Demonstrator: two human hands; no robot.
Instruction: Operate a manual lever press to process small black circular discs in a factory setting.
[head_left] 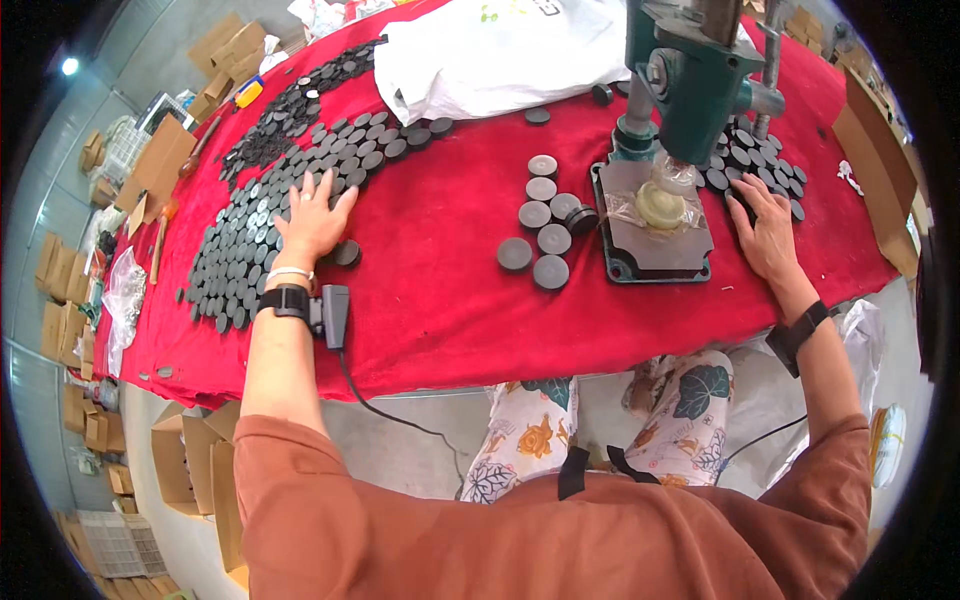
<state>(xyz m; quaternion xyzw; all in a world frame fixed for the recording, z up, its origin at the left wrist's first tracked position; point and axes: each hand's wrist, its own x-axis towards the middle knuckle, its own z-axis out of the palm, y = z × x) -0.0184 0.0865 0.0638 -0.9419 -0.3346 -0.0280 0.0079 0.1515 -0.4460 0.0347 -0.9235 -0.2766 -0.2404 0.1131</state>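
Observation:
My left hand [314, 222] lies with fingers spread over the edge of a broad field of round black caps [235, 260] on the red cloth. One loose black cap [347, 253] sits just beside its wrist. My right hand [765, 225] rests at the near edge of another group of black caps [745, 158], right of the press; its fingers are stretched out, their tips over or beside the caps. Between my hands stands a green hand press [690, 95], its grey base plate [655, 245] bearing a pale, film-wrapped round pad [662, 205]. Several grey-topped caps [535, 214] lie left of that base.
A red cloth [430, 300] covers the table. White fabric or a bag [490, 60] lies at the back, with small black parts [275, 130] to its left. A wooden-handled tool [160, 240] is at the left edge, and a cardboard flap [875, 170] stands at the right.

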